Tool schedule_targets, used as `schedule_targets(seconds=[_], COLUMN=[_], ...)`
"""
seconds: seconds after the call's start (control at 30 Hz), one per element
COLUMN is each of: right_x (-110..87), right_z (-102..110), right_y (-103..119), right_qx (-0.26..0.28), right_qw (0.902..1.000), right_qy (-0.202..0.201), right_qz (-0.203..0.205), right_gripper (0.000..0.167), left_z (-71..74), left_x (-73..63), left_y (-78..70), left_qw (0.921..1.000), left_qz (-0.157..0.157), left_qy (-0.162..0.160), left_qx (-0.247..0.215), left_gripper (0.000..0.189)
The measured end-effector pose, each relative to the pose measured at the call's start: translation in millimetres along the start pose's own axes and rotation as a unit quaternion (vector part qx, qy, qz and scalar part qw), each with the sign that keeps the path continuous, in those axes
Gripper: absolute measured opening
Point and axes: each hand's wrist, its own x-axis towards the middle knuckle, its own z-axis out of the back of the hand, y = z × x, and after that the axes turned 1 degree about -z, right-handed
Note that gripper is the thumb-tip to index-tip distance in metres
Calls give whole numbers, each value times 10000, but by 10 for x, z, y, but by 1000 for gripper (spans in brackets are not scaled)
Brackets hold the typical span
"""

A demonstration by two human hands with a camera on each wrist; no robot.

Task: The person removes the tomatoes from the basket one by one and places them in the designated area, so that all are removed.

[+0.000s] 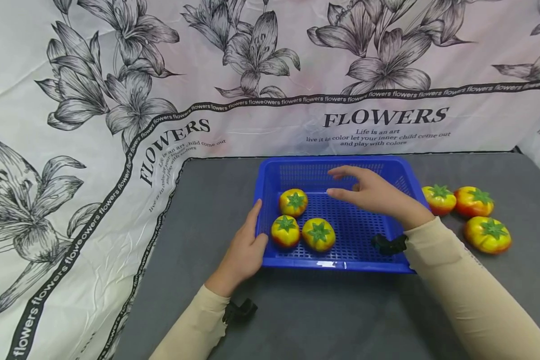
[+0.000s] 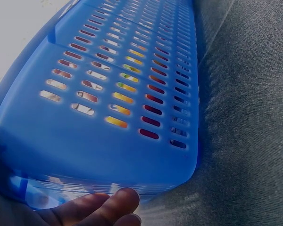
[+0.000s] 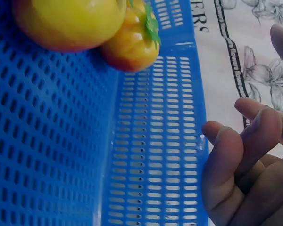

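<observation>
Before floral cloth [image 1: 270, 129], on grey tabletop [image 1: 333, 315], left hand [image 1: 244, 251] grips basket [image 1: 292, 262], right hand [image 1: 371, 192] loose.

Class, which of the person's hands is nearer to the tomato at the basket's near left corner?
Left. The left hand is at the left wall of the blue basket, just across it from the tomato; the right hand is farther off, over the basket, to the tomato's right.
</observation>
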Motion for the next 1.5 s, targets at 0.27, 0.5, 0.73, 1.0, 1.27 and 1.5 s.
schedule_targets(seconds=[0.27, 0.5, 0.73, 1.0, 1.27, 1.5], right_x=[98, 150, 145, 128, 111, 120], right_z=[-107, -252, -322, -350, -379, -395], right_y=[-64, -150, -161, -211, -244, -244], right_qx=[241, 182, 92, 127, -41, -100], right_qw=[9982, 9904, 9767, 9703, 9704, 9717], right_qy=[548, 1373, 2125, 2390, 2384, 2319], right_qz=[-25, -5, 279, 359, 380, 435], right_gripper=[65, 72, 77, 83, 76, 73], left_z=[25, 21, 7, 14, 26, 19], left_x=[-8, -14, -16, -8, 19, 18], left_y=[23, 43, 60, 40, 22, 49], left_qw=[9999, 10000, 9999, 9999, 10000, 9999], left_qz=[-41, -42, -57, -44, -21, -27], left_qy=[-88, -81, -101, -100, -62, -61], left_qx=[24, 25, -18, 1, 67, 81], left_gripper=[74, 74, 74, 74, 74, 75])
